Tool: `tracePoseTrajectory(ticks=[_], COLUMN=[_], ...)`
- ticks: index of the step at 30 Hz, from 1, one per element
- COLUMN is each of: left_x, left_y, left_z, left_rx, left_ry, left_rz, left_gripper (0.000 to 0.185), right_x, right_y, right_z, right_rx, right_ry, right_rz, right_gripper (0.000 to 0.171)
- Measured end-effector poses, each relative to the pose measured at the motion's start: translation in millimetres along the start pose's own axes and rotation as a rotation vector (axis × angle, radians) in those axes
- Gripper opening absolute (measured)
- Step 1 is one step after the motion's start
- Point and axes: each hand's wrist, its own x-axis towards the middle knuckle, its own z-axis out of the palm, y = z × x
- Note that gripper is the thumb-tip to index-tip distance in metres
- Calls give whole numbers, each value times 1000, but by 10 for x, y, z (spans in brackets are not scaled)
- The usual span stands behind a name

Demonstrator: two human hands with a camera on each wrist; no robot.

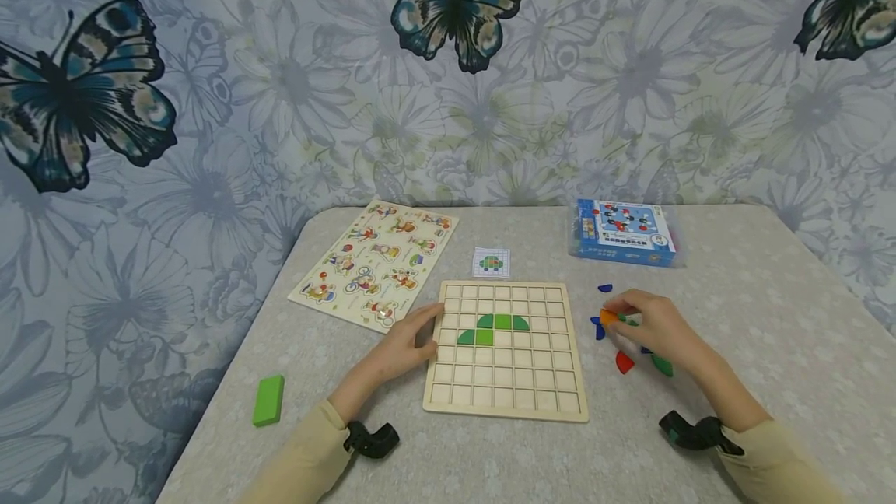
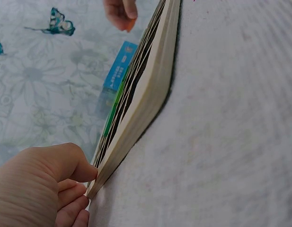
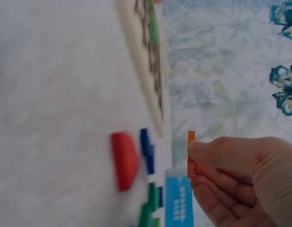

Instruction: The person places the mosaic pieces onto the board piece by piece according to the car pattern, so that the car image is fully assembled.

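A wooden grid board [image 1: 505, 403] lies on the table with several green pieces in its upper cells, among them a green square [image 1: 502, 322] and a dark green quarter-round [image 1: 520, 323]. My left hand [image 1: 404, 342] rests against the board's left edge, thumb and fingertips touching the rim [image 2: 136, 113]. Right of the board, my right hand [image 1: 654, 323] pinches a thin orange tile [image 3: 191, 165] between thumb and fingers, held above the table. Around that hand lie a red piece [image 1: 624, 362], a dark green piece [image 1: 661, 365] and several blue pieces [image 1: 605, 288].
A small pattern card [image 1: 491, 263] lies behind the board. Back left is a picture puzzle board [image 1: 374, 263]; back right, a blue box [image 1: 623, 233]. A light green block [image 1: 268, 400] sits at the left. The patterned wall [image 1: 448, 138] stands behind the table.
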Motion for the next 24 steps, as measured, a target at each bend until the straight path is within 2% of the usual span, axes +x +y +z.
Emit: tracePoseTrajectory(ticks=[7, 16, 20, 24], left_x=[-7, -17, -16, -11], left_y=[-14, -14, -15, -17], left_z=[-7, -8, -7, -9], left_rx=[-8, -7, -7, -5], left_ry=[-4, -17, -15, -19], left_rz=[-1, -7, -3, -2], left_gripper=[64, 64, 63, 63], right_x=[212, 476, 547, 567], right_y=[-291, -666, -804, -892], right_z=[62, 364, 505, 631], right_rx=[65, 162, 148, 157], right_ry=[-17, -55, -95, -148], right_rz=[-74, -164, -197, -189], right_gripper=[25, 24, 27, 27])
